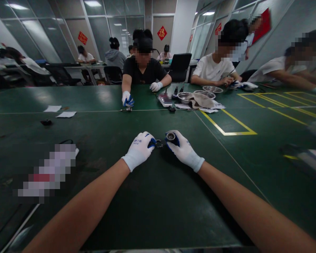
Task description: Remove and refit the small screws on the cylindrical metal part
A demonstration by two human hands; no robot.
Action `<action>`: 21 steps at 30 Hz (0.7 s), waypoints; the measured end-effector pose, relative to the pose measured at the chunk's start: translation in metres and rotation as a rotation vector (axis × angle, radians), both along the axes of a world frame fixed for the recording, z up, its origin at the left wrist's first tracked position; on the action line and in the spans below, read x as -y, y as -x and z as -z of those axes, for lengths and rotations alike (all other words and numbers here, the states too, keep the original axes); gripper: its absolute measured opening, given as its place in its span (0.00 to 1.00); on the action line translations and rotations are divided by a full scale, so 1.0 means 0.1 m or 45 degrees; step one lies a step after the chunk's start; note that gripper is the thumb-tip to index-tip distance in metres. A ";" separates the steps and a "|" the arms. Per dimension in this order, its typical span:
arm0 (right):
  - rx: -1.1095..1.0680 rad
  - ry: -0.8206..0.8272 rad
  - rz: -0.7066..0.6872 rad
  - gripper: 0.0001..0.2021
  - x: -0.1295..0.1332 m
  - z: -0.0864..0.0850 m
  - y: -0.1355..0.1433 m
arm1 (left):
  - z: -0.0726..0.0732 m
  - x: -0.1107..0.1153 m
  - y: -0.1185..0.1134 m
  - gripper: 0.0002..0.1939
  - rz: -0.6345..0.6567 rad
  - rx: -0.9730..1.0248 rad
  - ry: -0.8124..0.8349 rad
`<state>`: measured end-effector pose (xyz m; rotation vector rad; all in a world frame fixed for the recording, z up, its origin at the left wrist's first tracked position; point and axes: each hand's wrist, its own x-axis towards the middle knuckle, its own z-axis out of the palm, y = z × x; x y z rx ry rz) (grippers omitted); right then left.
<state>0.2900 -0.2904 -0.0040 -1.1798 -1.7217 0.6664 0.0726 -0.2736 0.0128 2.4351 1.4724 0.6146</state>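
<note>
My left hand, in a white glove with blue palm coating, has its fingers curled together over the green table. A small metal chain shows at its fingertips, its links spreading toward the right; how much of it lies inside the fingers is hidden. My right hand, gloved the same way, grips a round metal fitting. The fitting's circular end faces up and shows holes inside a ring. Its lower part is covered by the fingers and shadow. The two hands are a short gap apart.
A pixelated pouch-like item with a cable lies at left. Papers and a small black object are farther off. Opposite, a co-worker's gloved hand touches a metal part. Metal bowls and a cloth stand right of it.
</note>
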 end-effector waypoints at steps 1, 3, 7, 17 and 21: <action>0.003 -0.001 -0.003 0.14 0.00 -0.01 0.00 | 0.00 0.00 0.00 0.10 0.005 -0.005 -0.007; 0.012 -0.002 -0.007 0.14 0.01 -0.02 0.00 | -0.01 0.01 -0.01 0.10 0.005 -0.006 -0.024; 0.023 0.002 -0.005 0.14 0.01 -0.03 -0.01 | -0.03 0.03 0.02 0.09 0.027 0.071 -0.035; 0.057 -0.006 -0.024 0.14 0.05 -0.07 0.02 | -0.08 -0.01 0.27 0.14 0.161 0.160 -0.052; 0.061 -0.025 -0.029 0.13 0.05 -0.07 0.02 | -0.05 -0.09 0.23 0.20 -0.023 0.085 -0.007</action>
